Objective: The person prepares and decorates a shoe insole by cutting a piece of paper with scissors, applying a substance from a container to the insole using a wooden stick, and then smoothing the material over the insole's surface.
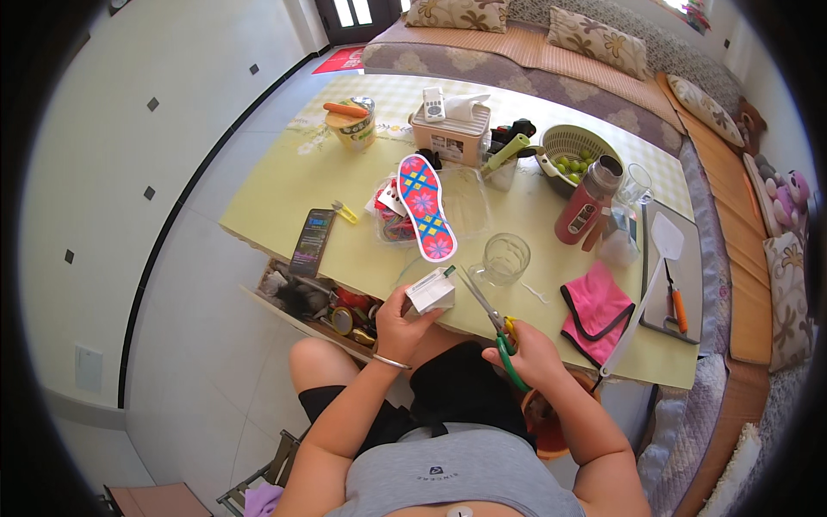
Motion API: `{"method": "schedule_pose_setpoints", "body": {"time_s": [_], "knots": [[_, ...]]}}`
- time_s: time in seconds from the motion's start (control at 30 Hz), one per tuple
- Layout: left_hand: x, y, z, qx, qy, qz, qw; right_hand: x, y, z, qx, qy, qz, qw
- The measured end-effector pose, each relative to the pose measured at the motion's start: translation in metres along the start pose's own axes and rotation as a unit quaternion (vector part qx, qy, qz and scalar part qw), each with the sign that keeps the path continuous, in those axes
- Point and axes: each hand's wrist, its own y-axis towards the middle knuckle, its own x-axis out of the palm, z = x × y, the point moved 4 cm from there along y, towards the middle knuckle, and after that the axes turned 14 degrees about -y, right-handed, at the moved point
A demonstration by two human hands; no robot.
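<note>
My left hand [399, 329] is closed around a small white carton [429, 293], held over the table's near edge; a dark green bit shows at its upper corner. In my right hand [532, 353] is a pair of scissors [489, 310] with green and yellow handles. Its blades point away from me, slightly apart, just right of the carton and not visibly cutting it. Beyond the carton, a colourful patterned insole [426, 207] leans on a clear plastic box [472, 205] that holds red items. A glass mug [506, 258] stands close to the scissor tips.
An open drawer [274, 303] full of odds and ends juts out at left, below a phone [312, 243] and small yellow snips [346, 213]. Rightward lie a pink cloth [596, 308], a red flask [586, 207] and a board [685, 276] with a white spatula [666, 237].
</note>
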Motion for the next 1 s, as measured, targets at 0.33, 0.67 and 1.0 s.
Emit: {"method": "schedule_pose_setpoints", "body": {"time_s": [0.33,0.67,1.0], "knots": [[0.001,-0.006,0.006,0.006,0.07,0.019,0.997,-0.007,0.027,-0.023,-0.022,-0.113,-0.034,0.993],[0.002,-0.004,0.014,0.043,0.122,0.02,0.991,-0.012,0.036,-0.027,-0.025,-0.118,-0.071,0.99],[0.002,-0.002,0.02,0.054,0.147,0.013,0.988,-0.007,0.037,-0.027,-0.024,-0.115,-0.063,0.991]]}}
